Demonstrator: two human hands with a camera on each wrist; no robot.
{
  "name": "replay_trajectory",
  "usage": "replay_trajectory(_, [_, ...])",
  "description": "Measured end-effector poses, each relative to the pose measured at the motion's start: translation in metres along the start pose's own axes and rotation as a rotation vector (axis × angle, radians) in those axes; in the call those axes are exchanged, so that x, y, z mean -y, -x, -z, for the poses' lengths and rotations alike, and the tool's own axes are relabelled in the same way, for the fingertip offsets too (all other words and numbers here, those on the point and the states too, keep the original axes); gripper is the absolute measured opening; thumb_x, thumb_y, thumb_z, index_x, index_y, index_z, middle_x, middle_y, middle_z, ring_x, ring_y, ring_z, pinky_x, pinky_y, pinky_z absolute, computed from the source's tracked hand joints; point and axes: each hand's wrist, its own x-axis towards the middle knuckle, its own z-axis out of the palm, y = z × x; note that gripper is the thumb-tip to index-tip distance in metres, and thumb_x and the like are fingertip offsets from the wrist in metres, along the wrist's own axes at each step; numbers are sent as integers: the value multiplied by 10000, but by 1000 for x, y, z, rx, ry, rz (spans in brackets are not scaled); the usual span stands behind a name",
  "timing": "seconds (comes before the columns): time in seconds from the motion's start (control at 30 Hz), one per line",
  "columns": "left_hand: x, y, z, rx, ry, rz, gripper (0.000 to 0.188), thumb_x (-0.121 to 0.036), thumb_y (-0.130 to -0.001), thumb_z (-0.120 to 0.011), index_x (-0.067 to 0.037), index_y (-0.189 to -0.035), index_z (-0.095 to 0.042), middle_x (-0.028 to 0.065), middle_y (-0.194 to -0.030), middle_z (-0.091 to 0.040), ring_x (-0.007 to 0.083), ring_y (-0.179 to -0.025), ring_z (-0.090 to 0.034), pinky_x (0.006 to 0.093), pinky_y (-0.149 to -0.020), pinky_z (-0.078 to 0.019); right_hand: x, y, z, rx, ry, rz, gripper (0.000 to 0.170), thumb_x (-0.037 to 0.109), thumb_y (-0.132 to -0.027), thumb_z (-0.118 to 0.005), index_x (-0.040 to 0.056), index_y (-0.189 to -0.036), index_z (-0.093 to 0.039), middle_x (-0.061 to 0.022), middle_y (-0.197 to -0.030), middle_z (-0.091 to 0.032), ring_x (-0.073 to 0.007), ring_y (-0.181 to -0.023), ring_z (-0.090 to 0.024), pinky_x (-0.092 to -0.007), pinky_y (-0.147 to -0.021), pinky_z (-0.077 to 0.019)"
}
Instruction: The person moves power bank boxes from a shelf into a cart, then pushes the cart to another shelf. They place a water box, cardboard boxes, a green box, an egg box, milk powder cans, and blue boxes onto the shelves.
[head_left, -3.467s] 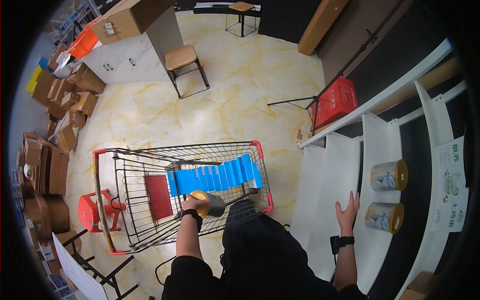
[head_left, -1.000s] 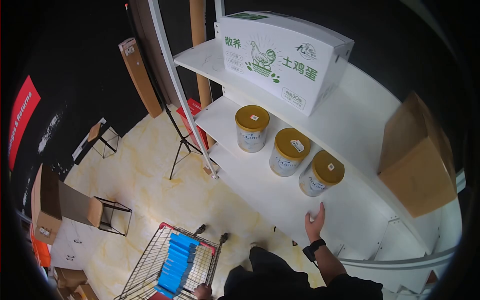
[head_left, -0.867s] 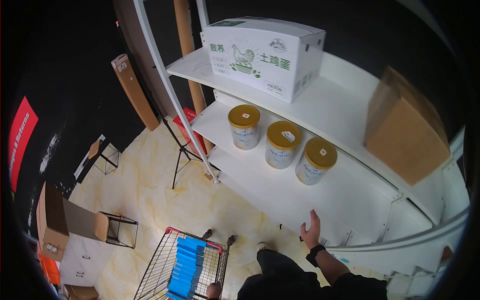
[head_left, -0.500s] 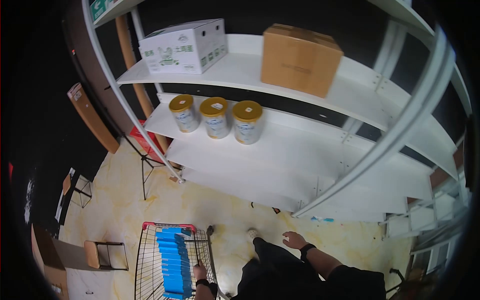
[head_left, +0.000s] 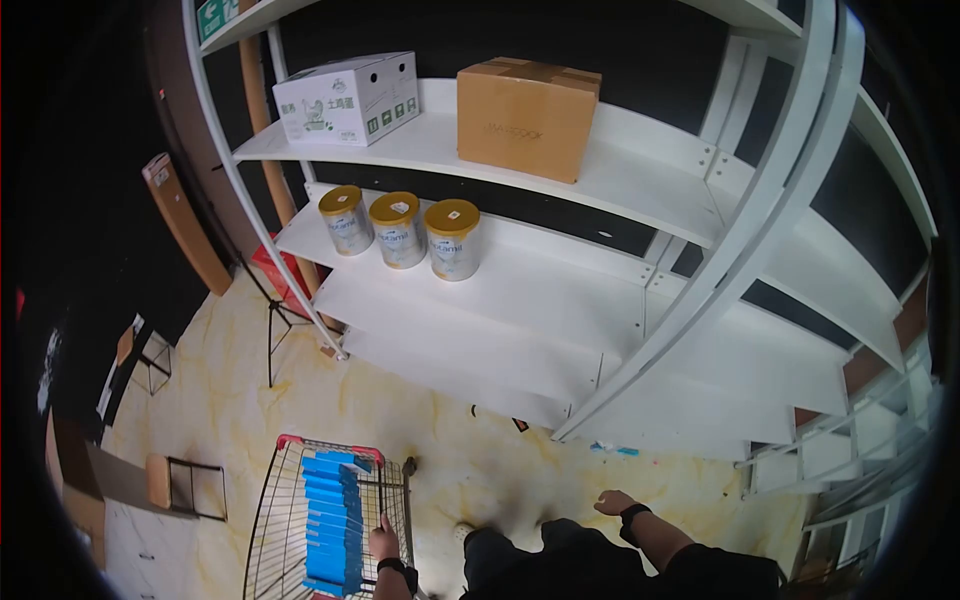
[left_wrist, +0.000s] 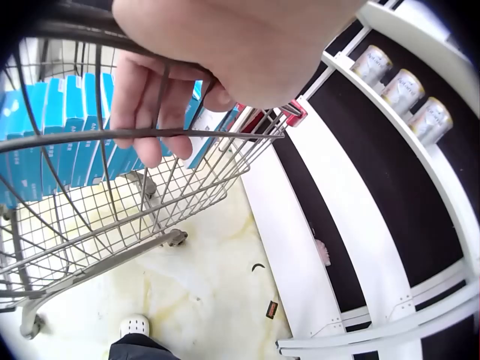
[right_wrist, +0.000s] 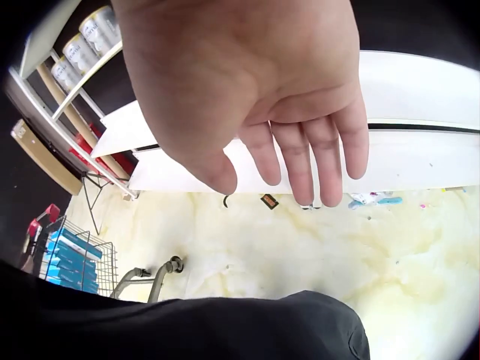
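Observation:
My left hand (head_left: 384,543) grips the side rail of the wire shopping cart (head_left: 268,500), its fingers curled over the bar in the left wrist view. Inside the cart lies a long row of blue boxes (head_left: 332,530). My right hand (right_wrist: 262,97) hangs in the air over the floor with relaxed fingers and holds nothing. Three Aptamil milk powder cans with gold lids stand upright side by side at the left part of a white shelf: a left can (head_left: 346,222), a middle can (head_left: 398,232) and a right can (head_left: 453,243).
A white egg box (head_left: 345,105) and a brown carton (head_left: 528,120) sit on the shelf above. White shelving (head_left: 700,330) continues to the right. A tripod (head_left: 272,335) and a stool (head_left: 160,480) stand at left. Small litter (head_left: 612,449) lies by the shelf's foot.
Earlier my left hand gripped a can over the cart; later three cans stand on the shelf. My view has swung and moved back; my right hand has dropped away from the cans.

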Motion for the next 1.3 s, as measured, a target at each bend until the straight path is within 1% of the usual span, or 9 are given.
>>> replay_trajectory(0.2, [2,84,-27,-51,-97,-19,685,-582,-822,-341,12,-640,-632,229,-656,-588,385,-679,-583,458,-623,-451,-25,-27,24,91,163,125,453,380,-734,-491,63,-1047,-573,-157,-1063,-570,-311,-1003,-526,-390,-864,-414])
replay_trajectory(0.43, [6,171,-49,108,-123,38,685,-617,-802,-327,-24,-721,-662,213,-691,-604,354,-704,-599,433,-653,-467,62,-37,19,154,168,398,388,323,-748,-520,49,-1019,-570,-178,-999,-580,-316,-939,-548,-389,-814,-439])
replay_trajectory(0.63, [19,238,-67,166,-105,51,657,-614,-801,-342,-53,-690,-665,202,-665,-603,340,-679,-606,434,-627,-479,170,-1,-34,-82,425,1153,434,188,-698,-574,68,-1108,-497,-79,-1189,-464,-267,-1077,-433,-390,-851,-405])
replay_trajectory(0.77, [28,266,-76,183,-79,46,681,-622,-798,-344,-28,-666,-649,199,-659,-602,337,-661,-606,419,-604,-483,208,3,-79,-258,633,1403,437,161,-689,-544,45,-1107,-497,-65,-1200,-460,-255,-1136,-397,-417,-976,-284])
replay_trajectory(0.83, [33,278,-74,183,-56,25,677,-618,-798,-353,-22,-666,-648,198,-647,-599,343,-651,-604,421,-606,-484,203,-3,-101,-255,634,1398,387,150,-685,-531,46,-1058,-532,-71,-1160,-496,-242,-1155,-391,-429,-1001,-239])
replay_trajectory(0.9, [44,283,-77,231,-63,22,668,-613,-799,-359,-25,-670,-649,195,-646,-600,341,-646,-604,419,-597,-485,198,-4,-114,-134,830,1193,305,146,-679,-528,54,-967,-570,-74,-1045,-550,-233,-1095,-436,-421,-999,-241])
replay_trajectory(0.93, [49,287,-78,235,-64,23,668,-613,-799,-359,-25,-670,-649,195,-646,-600,341,-646,-604,419,-597,-485,193,-4,-119,-171,787,1204,201,163,-668,-538,68,-834,-598,-64,-894,-579,-219,-999,-480,-412,-985,-258])
replay_trajectory(1.03, [52,294,-77,200,-58,1,667,-612,-798,-362,-24,-670,-650,191,-647,-602,336,-645,-606,414,-587,-486,188,13,-115,-189,703,1241,157,190,-661,-548,83,-762,-603,-46,-814,-574,-208,-925,-495,-406,-957,-289])
replay_trajectory(1.3, [74,303,-60,213,-150,-138,680,-621,-800,-343,-34,-648,-651,170,-639,-607,319,-637,-613,407,-573,-487,169,44,-134,-234,576,1135,186,265,-677,-559,99,-746,-604,-39,-837,-591,-208,-932,-499,-390,-915,-329])
